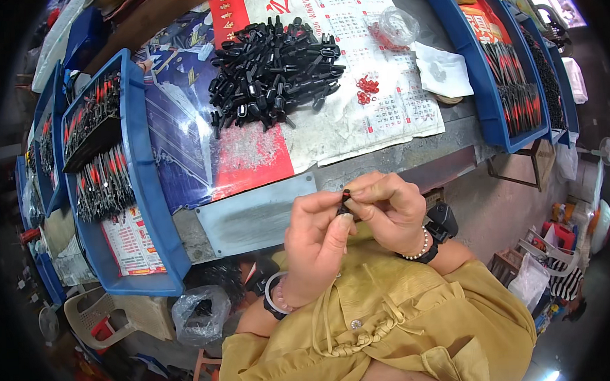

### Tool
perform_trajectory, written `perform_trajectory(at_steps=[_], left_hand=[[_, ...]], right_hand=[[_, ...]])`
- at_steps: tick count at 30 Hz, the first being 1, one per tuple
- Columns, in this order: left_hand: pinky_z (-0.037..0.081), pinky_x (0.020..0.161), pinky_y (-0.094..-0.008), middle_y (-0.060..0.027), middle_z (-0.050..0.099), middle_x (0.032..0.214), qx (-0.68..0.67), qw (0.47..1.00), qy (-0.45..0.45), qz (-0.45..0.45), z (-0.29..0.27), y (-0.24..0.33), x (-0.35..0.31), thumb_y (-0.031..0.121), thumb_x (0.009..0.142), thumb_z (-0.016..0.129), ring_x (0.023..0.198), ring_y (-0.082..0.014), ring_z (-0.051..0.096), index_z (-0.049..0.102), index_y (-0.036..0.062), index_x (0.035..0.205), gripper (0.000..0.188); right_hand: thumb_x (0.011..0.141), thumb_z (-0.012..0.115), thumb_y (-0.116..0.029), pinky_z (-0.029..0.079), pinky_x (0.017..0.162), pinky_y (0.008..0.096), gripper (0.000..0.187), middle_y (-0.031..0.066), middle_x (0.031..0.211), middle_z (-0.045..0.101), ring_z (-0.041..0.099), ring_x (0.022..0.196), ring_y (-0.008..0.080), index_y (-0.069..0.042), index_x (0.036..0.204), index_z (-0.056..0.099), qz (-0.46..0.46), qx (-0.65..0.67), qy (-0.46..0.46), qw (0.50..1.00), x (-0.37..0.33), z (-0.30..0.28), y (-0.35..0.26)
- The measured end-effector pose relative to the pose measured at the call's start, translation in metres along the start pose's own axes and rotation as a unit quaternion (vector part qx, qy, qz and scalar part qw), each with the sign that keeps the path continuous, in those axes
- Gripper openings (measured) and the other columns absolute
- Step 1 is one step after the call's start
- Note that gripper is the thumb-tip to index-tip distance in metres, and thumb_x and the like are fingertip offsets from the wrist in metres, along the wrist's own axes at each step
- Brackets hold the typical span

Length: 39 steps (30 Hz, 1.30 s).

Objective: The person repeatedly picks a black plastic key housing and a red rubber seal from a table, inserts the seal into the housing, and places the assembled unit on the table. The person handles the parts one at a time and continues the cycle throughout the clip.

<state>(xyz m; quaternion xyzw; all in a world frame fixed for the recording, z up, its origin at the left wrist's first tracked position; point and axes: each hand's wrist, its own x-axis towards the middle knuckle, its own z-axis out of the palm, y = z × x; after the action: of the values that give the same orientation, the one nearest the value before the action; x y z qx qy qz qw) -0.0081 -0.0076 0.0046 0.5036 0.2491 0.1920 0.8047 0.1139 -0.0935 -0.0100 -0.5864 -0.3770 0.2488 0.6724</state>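
Observation:
In front of my chest, just past the near edge of the workbench, both hands meet over a small black plastic part (344, 206) with a red ring at its top. My left hand (314, 241) pinches its lower end between thumb and fingers. At the upper end, by the red ring, the fingertips of my right hand (391, 210) are closed on it. Fingers hide most of the part. Farther off, a heap of similar black plastic parts (272, 73) lies on the bench, and to its right sits a small cluster of red rings (367, 90).
A clear round container (398, 27) stands by more red rings. Blue trays (130, 116) of black-and-red pieces flank the bench, another blue tray (479, 98) at right. Small clear bits (248, 146) lie on the red paper. A grey metal plate (255, 216) covers the near edge.

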Motion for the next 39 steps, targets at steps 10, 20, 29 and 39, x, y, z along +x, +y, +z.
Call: perform_trajectory(at_steps=[10,20,29,39], left_hand=[[0.041,0.057,-0.0173,-0.0097,0.059,0.088,-0.07,0.997,0.035,0.007,-0.007,-0.002,0.0,0.003,0.094,0.052,0.066,-0.0053,0.05,0.039,-0.0003,0.116,0.026],[0.04,0.051,-0.0173,-0.0082,0.06,0.08,-0.021,0.999,0.029,-0.006,-0.011,0.001,-0.001,0.005,0.094,0.054,0.057,-0.0046,0.048,0.041,-0.0007,0.113,0.024],[0.044,0.054,-0.0191,-0.0107,0.062,0.081,-0.083,0.993,0.057,-0.058,-0.015,0.001,0.002,0.005,0.094,0.051,0.06,-0.0078,0.054,0.042,-0.0001,0.113,0.021],[0.049,0.069,-0.0273,-0.0117,0.063,0.085,-0.261,0.957,0.038,-0.123,-0.029,0.008,0.012,0.01,0.094,0.047,0.07,-0.0154,0.059,0.052,-0.0002,0.104,0.015]], right_hand=[[0.081,0.063,0.006,0.052,0.072,0.0283,0.018,0.0141,0.095,0.065,0.066,0.082,0.0218,0.002,0.099,0.061,0.013,-0.022,-0.015,1.0,0.004,0.003,0.002],[0.076,0.063,0.008,0.051,0.067,0.0301,0.015,0.0142,0.087,0.065,0.064,0.076,0.0241,0.003,0.09,0.064,-0.061,-0.077,-0.028,0.995,0.013,0.0,-0.003],[0.078,0.064,0.001,0.05,0.062,0.0316,0.009,0.0131,0.081,0.063,0.063,0.071,0.0248,0.001,0.087,0.063,-0.045,-0.125,-0.117,0.984,0.027,-0.005,-0.006],[0.08,0.057,-0.007,0.051,0.061,0.0416,0.014,0.0137,0.079,0.057,0.063,0.07,0.0338,-0.006,0.093,0.058,-0.04,-0.565,-0.15,0.81,0.1,-0.005,0.039]])
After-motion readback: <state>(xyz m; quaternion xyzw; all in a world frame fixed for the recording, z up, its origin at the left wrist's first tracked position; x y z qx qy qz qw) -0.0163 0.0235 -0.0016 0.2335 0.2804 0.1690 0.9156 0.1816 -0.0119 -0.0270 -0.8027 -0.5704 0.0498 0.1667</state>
